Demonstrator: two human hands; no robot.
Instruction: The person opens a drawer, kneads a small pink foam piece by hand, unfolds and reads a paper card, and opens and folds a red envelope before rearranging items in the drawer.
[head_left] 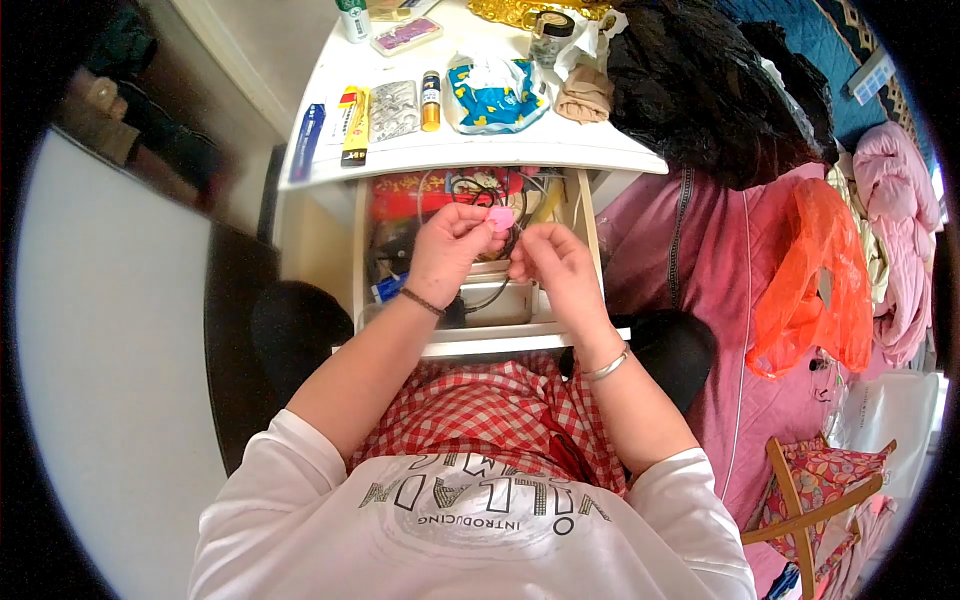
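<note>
Over the open drawer (583,230), my left hand (455,243) pinches a small pink object (501,218) between thumb and fingertips. Close beside it on the right, my right hand (556,262) has its fingers pressed together near the pink object; what they hold, if anything, is too small to name. Beneath both hands the drawer holds black cables (482,190), a red packet (400,196), a blue item (389,288) and a white box (500,303). Parts of the drawer's contents are hidden by my hands.
On the white tabletop (400,152) lie a glue stick (431,102), a blue tissue pack (496,95), a yellow-black packet (355,126) and a jar (551,38). A black plastic bag (710,90) and an orange bag (815,280) lie to the right.
</note>
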